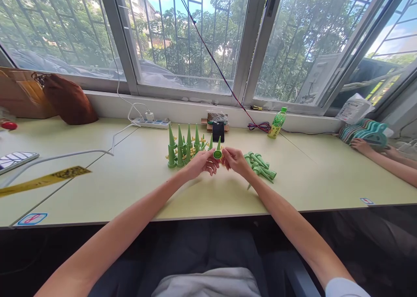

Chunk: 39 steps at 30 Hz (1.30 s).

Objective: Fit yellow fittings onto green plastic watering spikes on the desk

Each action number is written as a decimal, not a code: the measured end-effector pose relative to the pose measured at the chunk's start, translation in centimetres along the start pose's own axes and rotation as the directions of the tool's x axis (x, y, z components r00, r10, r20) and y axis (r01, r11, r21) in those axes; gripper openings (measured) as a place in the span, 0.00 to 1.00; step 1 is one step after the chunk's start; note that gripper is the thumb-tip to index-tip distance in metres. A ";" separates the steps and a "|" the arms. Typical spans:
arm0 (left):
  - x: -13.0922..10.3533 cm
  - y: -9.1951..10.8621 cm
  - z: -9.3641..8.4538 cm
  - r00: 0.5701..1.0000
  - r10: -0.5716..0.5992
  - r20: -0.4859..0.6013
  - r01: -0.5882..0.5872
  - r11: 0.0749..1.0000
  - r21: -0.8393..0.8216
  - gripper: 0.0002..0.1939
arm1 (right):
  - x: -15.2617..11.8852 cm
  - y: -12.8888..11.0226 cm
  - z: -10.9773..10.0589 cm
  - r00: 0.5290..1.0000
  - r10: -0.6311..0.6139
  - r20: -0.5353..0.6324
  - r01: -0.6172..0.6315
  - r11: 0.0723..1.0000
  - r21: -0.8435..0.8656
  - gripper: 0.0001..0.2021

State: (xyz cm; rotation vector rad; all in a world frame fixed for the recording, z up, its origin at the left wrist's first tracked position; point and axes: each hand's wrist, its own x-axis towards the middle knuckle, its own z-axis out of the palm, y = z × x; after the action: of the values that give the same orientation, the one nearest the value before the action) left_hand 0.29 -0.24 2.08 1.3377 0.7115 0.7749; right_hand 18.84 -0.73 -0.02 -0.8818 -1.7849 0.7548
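My left hand [200, 163] is closed around a green plastic cone-shaped spike [217, 154], its round hollow end turned toward me. Right beside that end, the fingers of my right hand [236, 159] are pinched together; a bit of yellow shows near their tips, but what they hold is mostly hidden. Several green spikes [171, 156] with small yellow side pieces stand upright in rows, just left of and behind my left hand. To the right of my right hand lies a loose pile of green spikes [260, 163] without visible yellow parts.
Behind the rows are a dark phone [218, 131] and a power strip [152, 123] with a white cable. A green-capped bottle [277, 122] stands back right. At far right, another person's hand [362, 146] touches stacked teal pieces [368, 132]. A brown bag [67, 98] sits at left.
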 end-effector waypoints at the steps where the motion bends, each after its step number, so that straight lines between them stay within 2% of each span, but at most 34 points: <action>1: 0.0 0.0 0.0 1.000 0.004 0.006 -0.004 1.000 0.008 0.29 | 0.0 0.0 0.0 1.000 -0.005 0.002 0.005 1.000 0.004 0.26; 9: -0.1 -0.1 -0.3 0.999 0.033 0.042 -0.036 0.997 0.065 0.32 | 0.0 -0.2 -0.2 1.000 -0.022 -0.001 0.022 0.999 -0.035 0.26; 16: 0.1 -0.8 -0.5 0.991 0.116 0.072 -0.127 0.976 0.178 0.30 | 0.0 -0.2 -0.3 1.000 0.013 -0.005 -0.014 0.999 -0.042 0.27; 23: 0.3 -1.2 -0.7 0.965 0.254 0.072 -0.260 0.864 0.431 0.26 | 0.1 0.1 -0.3 0.999 0.038 -0.030 -0.041 0.995 -0.096 0.28; 30: 0.3 -1.8 -0.9 0.944 0.328 0.029 -0.280 0.754 0.595 0.21 | 0.1 0.0 -0.2 0.998 0.049 -0.045 -0.055 0.989 -0.138 0.28; 39: 0.2 -1.8 -0.7 0.904 0.427 0.037 -0.349 0.683 0.642 0.19 | 0.2 -0.1 -0.1 0.994 0.082 -0.068 -0.091 0.983 -0.156 0.26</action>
State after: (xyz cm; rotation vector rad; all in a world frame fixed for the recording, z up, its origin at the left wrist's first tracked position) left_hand -0.04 0.23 0.20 2.1360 0.8332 1.0053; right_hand 18.88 -0.60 0.15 -1.0831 -1.7799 0.6394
